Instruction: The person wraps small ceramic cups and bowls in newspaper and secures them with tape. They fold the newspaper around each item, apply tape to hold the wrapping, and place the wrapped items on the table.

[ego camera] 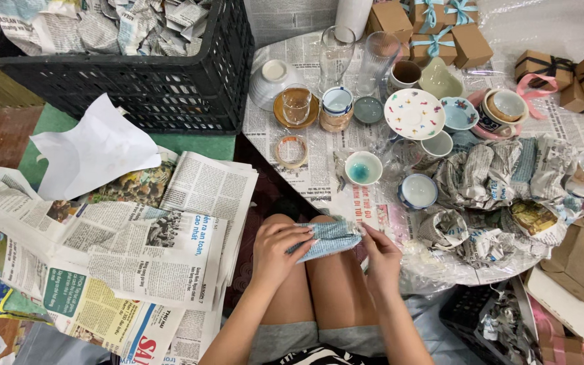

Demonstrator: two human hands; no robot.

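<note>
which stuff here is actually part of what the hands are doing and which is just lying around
In hand:
- newspaper-wrapped bundle, held by the left hand and right hand
- loose newspaper sheets
- unwrapped cups, such as the teal-lined cup
- black crate of wrapped pieces

Lying about:
- tape roll
- brown gift boxes
- white paper sheet

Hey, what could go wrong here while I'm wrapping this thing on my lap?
The newspaper-wrapped bundle sits between your left hand and right hand above bare knees, so it might slip and drop. The tall glasses stand close among the crowded cups, so reaching across could knock one over.
</note>
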